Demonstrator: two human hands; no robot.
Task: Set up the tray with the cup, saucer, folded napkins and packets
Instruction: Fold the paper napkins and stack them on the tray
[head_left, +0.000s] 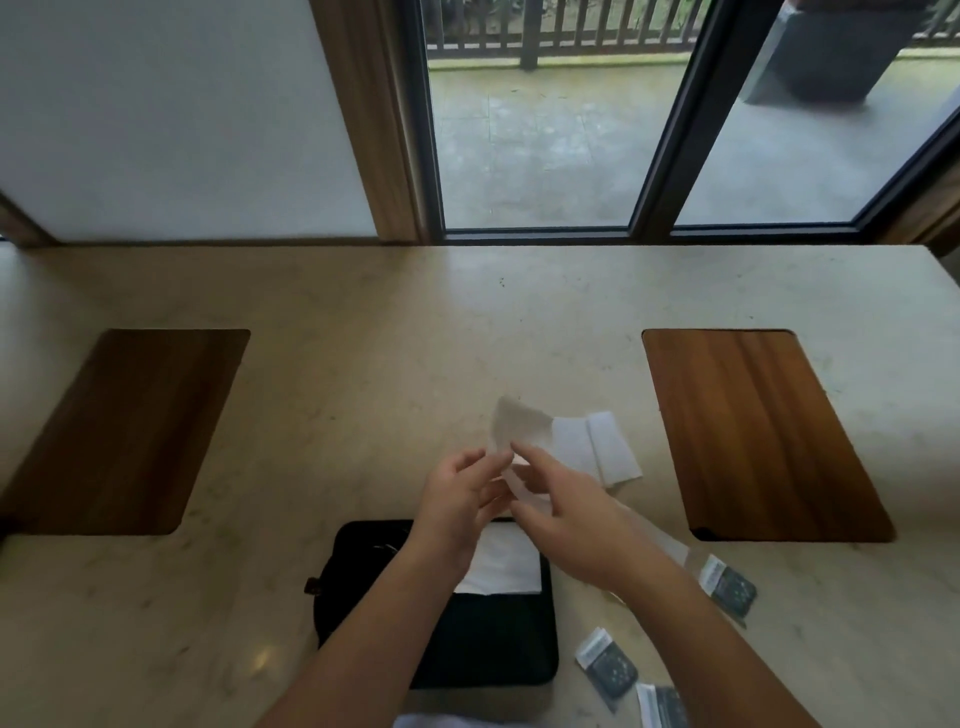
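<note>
Both my hands hold one white napkin (511, 431) up above the counter, blurred by motion; my left hand (460, 499) pinches its lower left and my right hand (558, 506) grips its lower right. A black tray (498, 654) lies below my hands with a folded white napkin (506, 564) on it. Another folded napkin (597, 449) lies on the counter just right of my hands. Dark packets with white ends lie at the lower right: one (727, 584), a second (608, 662), a third (662, 706). No cup or saucer is in view.
The beige stone counter (363, 364) has two wooden inlays, one at the left (119, 431) and one at the right (758, 431). A wall and glass doors onto a terrace stand behind the counter's far edge.
</note>
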